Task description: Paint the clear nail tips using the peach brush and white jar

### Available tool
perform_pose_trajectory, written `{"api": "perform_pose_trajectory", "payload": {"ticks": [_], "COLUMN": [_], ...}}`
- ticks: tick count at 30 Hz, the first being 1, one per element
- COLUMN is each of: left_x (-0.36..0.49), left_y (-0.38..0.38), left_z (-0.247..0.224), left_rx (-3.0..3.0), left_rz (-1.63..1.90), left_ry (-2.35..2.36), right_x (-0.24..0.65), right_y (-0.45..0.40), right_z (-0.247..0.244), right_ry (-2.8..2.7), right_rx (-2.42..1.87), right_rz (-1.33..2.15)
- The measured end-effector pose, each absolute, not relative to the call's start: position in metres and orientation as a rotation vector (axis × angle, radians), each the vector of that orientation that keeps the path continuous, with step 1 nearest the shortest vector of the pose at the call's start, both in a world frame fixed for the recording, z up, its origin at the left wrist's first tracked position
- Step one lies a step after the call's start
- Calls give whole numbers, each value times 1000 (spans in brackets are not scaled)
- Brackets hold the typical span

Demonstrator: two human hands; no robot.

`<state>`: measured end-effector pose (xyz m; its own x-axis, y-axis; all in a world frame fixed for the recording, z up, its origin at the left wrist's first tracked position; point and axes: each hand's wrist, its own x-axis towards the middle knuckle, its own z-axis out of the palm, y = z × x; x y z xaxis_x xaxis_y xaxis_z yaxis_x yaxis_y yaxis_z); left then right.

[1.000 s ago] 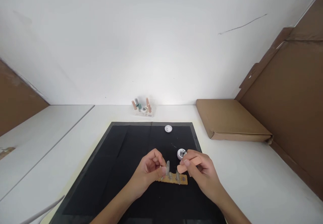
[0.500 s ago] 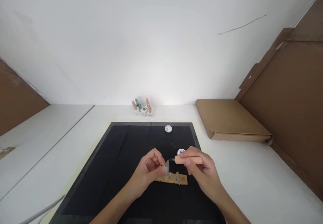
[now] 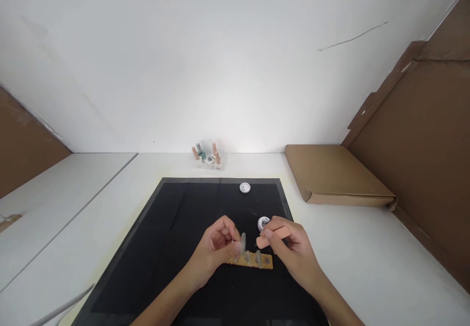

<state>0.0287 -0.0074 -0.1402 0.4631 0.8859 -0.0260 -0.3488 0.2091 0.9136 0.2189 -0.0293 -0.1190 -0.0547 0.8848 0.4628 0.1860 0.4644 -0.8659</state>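
My left hand (image 3: 222,245) pinches a clear false nail (image 3: 243,243), which stands upright at the fingertips. Between the fingers of my right hand (image 3: 288,243) is a nail polish brush with a peach cap (image 3: 272,237), tilted with its lower end to the left; the bristles cannot be made out. Below both hands lies a yellowish strip (image 3: 253,262) with several clear false nails (image 3: 259,258) on it, its left end partly covered by my left hand. A small white open jar (image 3: 262,223) with dark flecks inside stands just behind my right fingers.
A white lid (image 3: 245,187) lies at the back of the black mat (image 3: 205,203). Beyond the mat, a clear holder (image 3: 209,165) carries several nail polish bottles near the wall. A flat cardboard box (image 3: 341,174) occupies the table's back right.
My right hand has turned the brush, its tip end swinging down from near level, slightly away from the nail. The left hand and the nail in it stay put.
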Motion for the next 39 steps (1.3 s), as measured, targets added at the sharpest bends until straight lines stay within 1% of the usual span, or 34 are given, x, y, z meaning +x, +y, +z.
{"api": "perform_pose_trajectory", "payload": {"ticks": [11,24,39], "left_x": [28,31,32], "left_y": [-6,-5,-3], "left_z": [-142,-139,-136], "left_rx": [982,888,891], "left_rz": [881,936,884], "left_ry": [754,788,815], "right_x": [233,234,234], "right_y": [-18,-7,-8], "right_z": [-123,-136,-135], "right_ry": [-1368,-1633,-1842], "right_rx": [-1261,-1614,-1725], "right_rz": [604,504,430]}}
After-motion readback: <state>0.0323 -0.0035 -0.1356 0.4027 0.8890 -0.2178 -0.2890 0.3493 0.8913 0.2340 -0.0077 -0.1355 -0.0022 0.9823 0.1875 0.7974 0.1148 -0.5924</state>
